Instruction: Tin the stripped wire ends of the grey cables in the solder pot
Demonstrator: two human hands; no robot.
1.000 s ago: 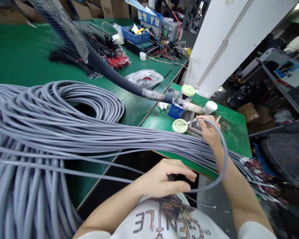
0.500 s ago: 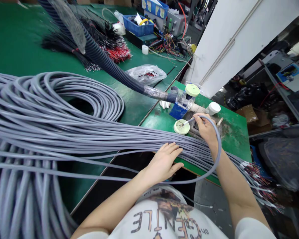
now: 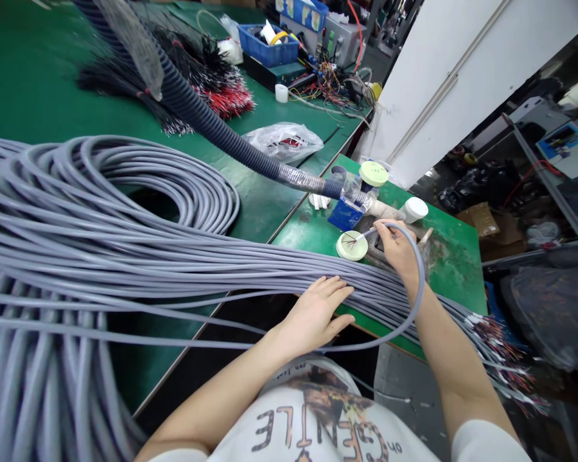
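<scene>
Clearly the shirt [image 3: 313, 428] reads "GENTLE"; my right hand [image 3: 399, 251] pinches a cable [image 3: 420, 282], left hand [image 3: 315, 316] loose on the bundle [image 3: 250, 264] at the near edge of the tabletop [image 3: 457, 247].

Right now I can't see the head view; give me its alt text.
The right hand pinches one grey cable, its splayed wire ends at a pale green dish on the green bench. The left hand lies spread over a bundle of grey cables. A ridged hose slants across behind them.
</scene>
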